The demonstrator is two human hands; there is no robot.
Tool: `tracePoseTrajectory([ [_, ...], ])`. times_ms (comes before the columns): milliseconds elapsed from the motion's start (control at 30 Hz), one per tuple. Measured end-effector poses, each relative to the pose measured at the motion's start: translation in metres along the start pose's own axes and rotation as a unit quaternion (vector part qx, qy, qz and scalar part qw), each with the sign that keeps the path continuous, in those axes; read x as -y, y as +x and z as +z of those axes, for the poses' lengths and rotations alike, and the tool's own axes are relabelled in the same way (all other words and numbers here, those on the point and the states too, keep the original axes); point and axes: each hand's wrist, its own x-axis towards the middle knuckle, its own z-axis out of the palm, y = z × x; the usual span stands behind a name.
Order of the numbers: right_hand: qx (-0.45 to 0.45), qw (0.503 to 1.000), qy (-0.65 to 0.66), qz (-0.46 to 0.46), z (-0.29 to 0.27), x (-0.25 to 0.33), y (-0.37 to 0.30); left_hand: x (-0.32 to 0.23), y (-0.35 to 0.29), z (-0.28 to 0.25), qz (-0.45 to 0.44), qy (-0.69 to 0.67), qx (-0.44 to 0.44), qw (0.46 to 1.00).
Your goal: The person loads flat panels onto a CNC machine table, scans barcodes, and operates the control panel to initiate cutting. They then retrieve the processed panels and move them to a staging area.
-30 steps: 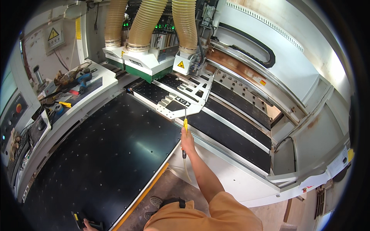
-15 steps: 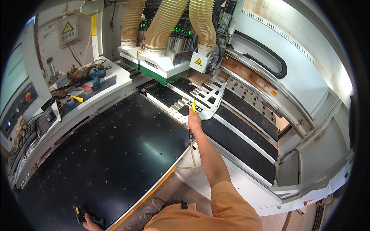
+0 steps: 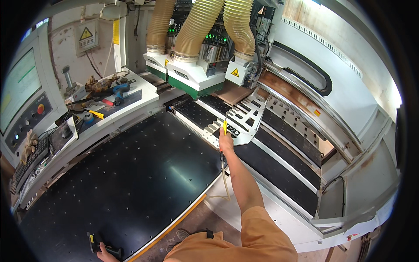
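Observation:
My right hand [image 3: 225, 141] is stretched out ahead, closed around a yellow air blow gun [image 3: 225, 126] with a thin nozzle. A pale hose [image 3: 226, 183] hangs from its lower end. The gun is over the near edge of a white slotted metal plate [image 3: 244, 123], above the black machine bed. At the lower left, my left hand [image 3: 106, 254] has its fingers wrapped around the grip of a black handheld scanner [image 3: 93, 243] with a yellow label. The scanner is over the wide black table [image 3: 131, 174], which is dotted with small studs; whether it touches the surface I cannot tell.
Three ribbed hoses [image 3: 198, 28] rise from white hoods with green skirts [image 3: 192, 89] at the back. On the left, a control panel [image 3: 26, 96] stands by a bench [image 3: 146, 89] with a blue power tool [image 3: 120, 91]. A white machine cover [image 3: 314, 52] curves along the right.
The view has shifted a little, so the machine appears farther right and lower. Both hands keep their grips, with the blow gun still over the near edge of the slotted plate.

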Motion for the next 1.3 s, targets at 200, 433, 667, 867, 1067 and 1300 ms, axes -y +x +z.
tracePoseTrajectory([
  [200,0.009,1.000,-0.014,0.003,0.010,0.005,-0.003,-0.007,-0.005,0.000,-0.011,-0.007,-0.001,1.000],
  [433,0.020,1.000,-0.012,0.000,0.020,0.011,-0.015,-0.004,-0.005,-0.001,-0.016,-0.012,-0.001,1.000],
  [667,0.035,0.999,-0.019,0.006,0.029,0.008,-0.024,-0.010,-0.010,0.001,-0.009,-0.030,0.032,0.999],
  [867,0.034,0.999,-0.037,0.002,0.035,0.001,-0.026,-0.030,-0.021,0.000,-0.001,-0.043,0.074,0.996],
  [1067,0.041,0.998,-0.037,0.012,0.043,0.001,-0.012,-0.042,-0.027,0.003,-0.020,-0.025,0.066,0.997],
  [1300,0.049,0.999,-0.012,0.007,0.064,0.004,0.005,-0.047,-0.023,0.008,-0.081,-0.097,0.061,0.990],
])
